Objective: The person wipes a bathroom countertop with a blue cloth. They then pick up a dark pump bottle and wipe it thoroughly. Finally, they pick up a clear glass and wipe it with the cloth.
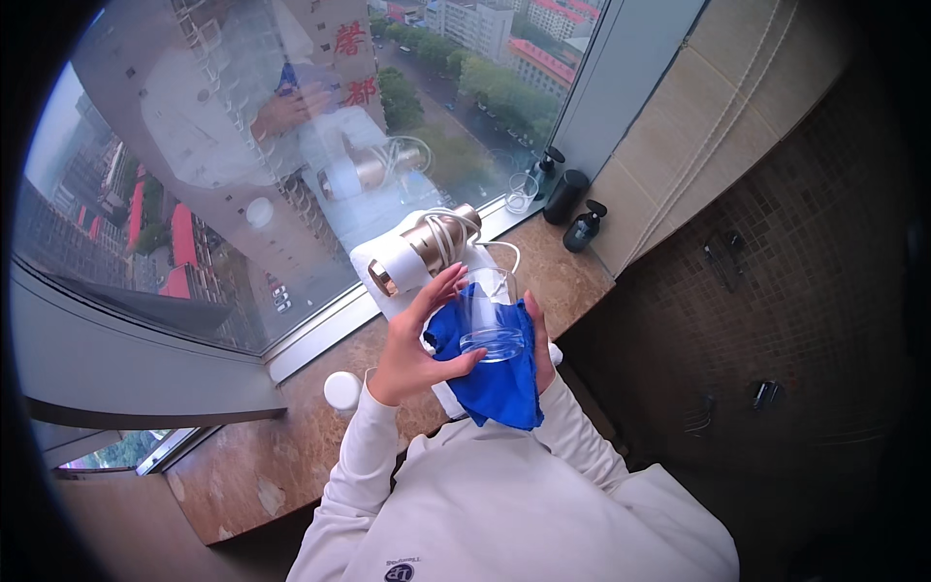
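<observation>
Between my two hands is a clear drinking glass, its thick base tipped towards me. My left hand spans the glass's left side, the thumb near the base and the fingers up by the rim. A blue cloth lies behind and under the glass and hangs down below it. My right hand grips the cloth at the glass's right side, most of its fingers hidden behind. Just beyond the glass, a gold and white hair dryer with its white cord wound round it rests on a folded white towel.
A brown stone sill runs under the large window. A round white lid or jar stands left of my left wrist. Dark pump bottles, a black cylinder and another clear glass stand in the far right corner. Beaded blind cords hang at right.
</observation>
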Available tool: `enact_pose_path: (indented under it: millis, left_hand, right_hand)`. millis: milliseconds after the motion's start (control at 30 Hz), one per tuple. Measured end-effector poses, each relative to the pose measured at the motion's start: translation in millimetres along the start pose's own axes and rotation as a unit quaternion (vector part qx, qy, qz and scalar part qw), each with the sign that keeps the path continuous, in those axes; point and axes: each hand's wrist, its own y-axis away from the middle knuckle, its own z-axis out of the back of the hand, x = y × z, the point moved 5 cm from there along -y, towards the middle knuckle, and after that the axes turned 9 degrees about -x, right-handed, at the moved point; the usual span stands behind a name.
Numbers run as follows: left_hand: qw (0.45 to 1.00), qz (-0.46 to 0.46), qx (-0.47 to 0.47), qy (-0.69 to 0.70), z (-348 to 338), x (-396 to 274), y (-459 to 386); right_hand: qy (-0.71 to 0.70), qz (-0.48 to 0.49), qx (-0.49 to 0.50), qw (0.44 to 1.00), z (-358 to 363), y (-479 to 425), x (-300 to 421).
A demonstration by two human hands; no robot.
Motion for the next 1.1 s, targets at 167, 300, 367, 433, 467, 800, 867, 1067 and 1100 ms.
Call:
enact_pose_path:
  millis: [167, 300, 367, 433, 467, 800, 867, 1067, 1100]
  left_hand:
    - [0.998, 0.025, -0.057, -0.006, -7, 5, -7]
    - [0.995, 0.046, -0.076, -0.04, -22, 7, -18]
    - [0.993, 0.05, -0.068, -0.081, -30, 8, -25]
    - [0.991, 0.051, -0.071, -0.102, -38, 6, -35]
    - [0.99, 0.052, -0.072, -0.113, -43, 5, -40]
    - [0.972, 0.058, -0.131, -0.189, -68, 4, -64]
    - [0.965, 0.057, -0.155, -0.204, -71, 2, -66]
    - [0.947, 0.046, -0.214, -0.236, -83, -3, -71]
    - [0.946, 0.042, -0.213, -0.242, -84, -5, -73]
  right_hand:
    - [0.005, -0.057, 0.02, 0.998, 4, -12, 11]
    - [-0.025, -0.102, 0.053, 0.993, 8, -15, 27]
    - [-0.026, -0.115, 0.068, 0.991, 13, -19, 39]
    - [-0.033, -0.133, 0.072, 0.988, 19, -23, 51]
    - [-0.039, -0.143, 0.069, 0.987, 21, -25, 58]
    - [-0.031, -0.236, 0.113, 0.965, 29, -50, 102]
    - [-0.028, -0.261, 0.118, 0.958, 28, -53, 105]
    - [-0.003, -0.292, 0.118, 0.949, 29, -56, 107]
    - [0.005, -0.29, 0.116, 0.95, 29, -57, 108]
